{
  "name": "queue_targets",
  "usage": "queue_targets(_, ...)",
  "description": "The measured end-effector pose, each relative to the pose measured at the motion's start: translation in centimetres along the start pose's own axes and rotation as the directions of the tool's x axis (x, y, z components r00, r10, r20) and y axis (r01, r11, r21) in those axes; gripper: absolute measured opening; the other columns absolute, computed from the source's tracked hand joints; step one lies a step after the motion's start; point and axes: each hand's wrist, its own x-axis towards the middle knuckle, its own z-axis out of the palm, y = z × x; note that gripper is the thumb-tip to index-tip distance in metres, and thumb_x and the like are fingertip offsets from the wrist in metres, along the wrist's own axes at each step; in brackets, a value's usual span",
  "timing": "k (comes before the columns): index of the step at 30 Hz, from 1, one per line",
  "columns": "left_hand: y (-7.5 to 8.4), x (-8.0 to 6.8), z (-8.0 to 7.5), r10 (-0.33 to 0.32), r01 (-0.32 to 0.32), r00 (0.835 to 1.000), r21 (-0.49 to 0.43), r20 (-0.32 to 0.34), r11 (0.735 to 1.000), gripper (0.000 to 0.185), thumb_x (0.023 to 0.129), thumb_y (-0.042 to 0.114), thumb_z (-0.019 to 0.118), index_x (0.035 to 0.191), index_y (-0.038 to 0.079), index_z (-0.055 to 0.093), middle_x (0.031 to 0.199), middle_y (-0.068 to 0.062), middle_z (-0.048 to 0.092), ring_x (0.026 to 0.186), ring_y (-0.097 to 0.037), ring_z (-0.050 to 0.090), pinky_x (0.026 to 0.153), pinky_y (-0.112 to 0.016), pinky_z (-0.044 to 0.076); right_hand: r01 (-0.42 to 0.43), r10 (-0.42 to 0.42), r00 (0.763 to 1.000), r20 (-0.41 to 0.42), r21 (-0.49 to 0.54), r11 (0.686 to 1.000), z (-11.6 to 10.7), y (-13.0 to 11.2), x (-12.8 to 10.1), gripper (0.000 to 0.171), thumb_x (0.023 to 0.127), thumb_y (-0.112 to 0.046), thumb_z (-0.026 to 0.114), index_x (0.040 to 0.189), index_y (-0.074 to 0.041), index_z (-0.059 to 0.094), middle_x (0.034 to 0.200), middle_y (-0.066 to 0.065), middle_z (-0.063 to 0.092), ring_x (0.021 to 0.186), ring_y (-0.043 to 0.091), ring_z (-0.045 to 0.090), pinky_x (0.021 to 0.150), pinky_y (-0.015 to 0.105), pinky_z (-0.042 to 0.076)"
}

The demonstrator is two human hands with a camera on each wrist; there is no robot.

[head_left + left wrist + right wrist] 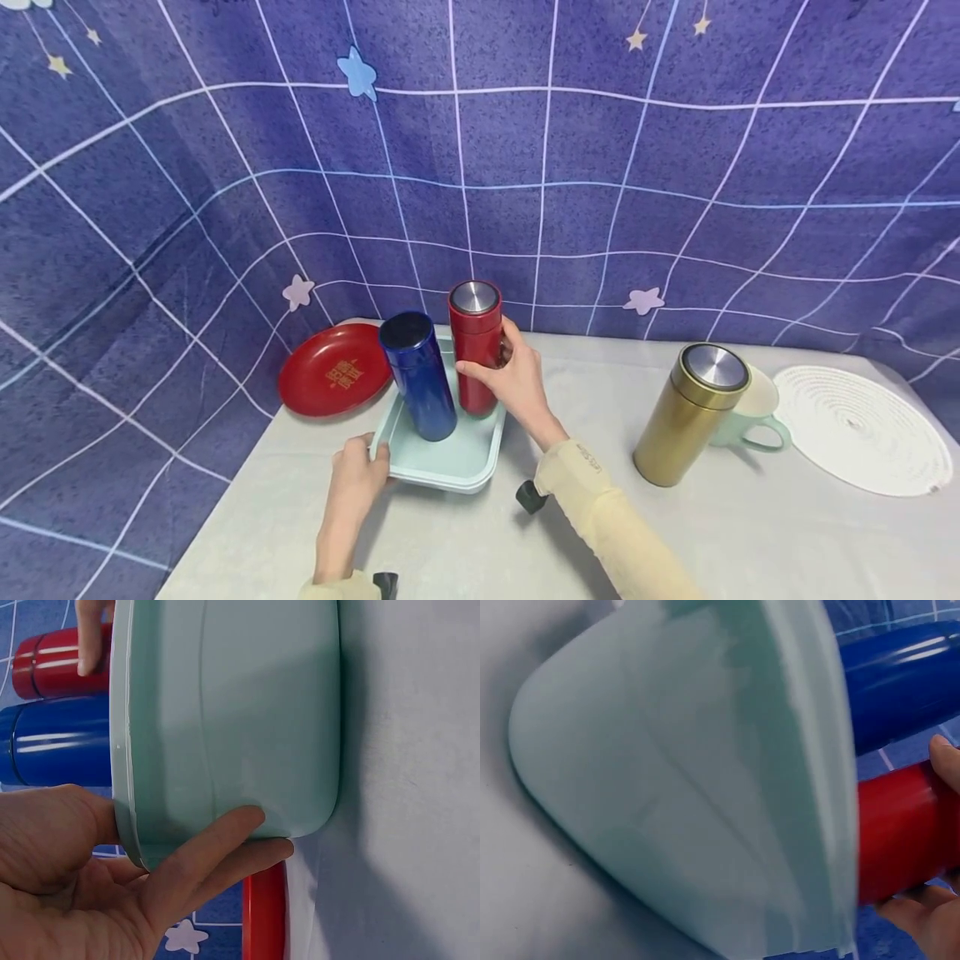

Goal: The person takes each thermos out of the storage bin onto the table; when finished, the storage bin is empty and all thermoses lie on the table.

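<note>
A pale green rectangular tub sits on the table, its side wall filling much of both wrist views. My left hand grips its near left corner, thumb over the rim and fingers against the outer wall. Inside the tub stands a blue thermos flask with a dark lid. Beside it is a red thermos flask with a silver-topped lid. My right hand grips the red flask around its body from the right, thumb across the front. The tub wall hides the flasks' lower parts in the wrist views.
A red plate with gold characters lies behind and left of the tub. To the right stand a gold thermos flask, a pale green mug behind it, and a round white woven mat. A blue starry curtain hangs behind the table.
</note>
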Motion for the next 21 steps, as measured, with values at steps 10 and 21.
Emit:
queue_targets(10,0.0,0.3,-0.2,-0.003,0.003,1.0,-0.002,0.016,1.0,0.036,0.094,0.004,0.049,0.121,-0.018,0.057,0.093,-0.031,0.069,0.066,-0.021,0.064,0.055,-0.03,0.048,0.005,-0.002,1.0,-0.023,0.117,0.993,-2.0,-2.5,-0.5,0.067,0.068,-0.021,0.09,0.126,-0.019,0.057,0.104,0.005,0.072,0.083,0.02,0.069,0.079,0.035,0.057)
queue_targets(21,-0.1,0.2,-0.1,-0.002,0.002,1.0,0.01,0.012,1.0,0.035,0.093,0.005,0.049,0.119,-0.017,0.059,0.092,-0.03,0.069,0.068,-0.022,0.063,0.058,-0.032,0.048,0.063,-0.055,0.997,-0.047,0.199,0.978,-3.5,-4.4,-1.3,0.062,0.07,-0.016,0.089,0.123,-0.013,0.057,0.102,0.01,0.073,0.08,0.022,0.069,0.077,0.035,0.057)
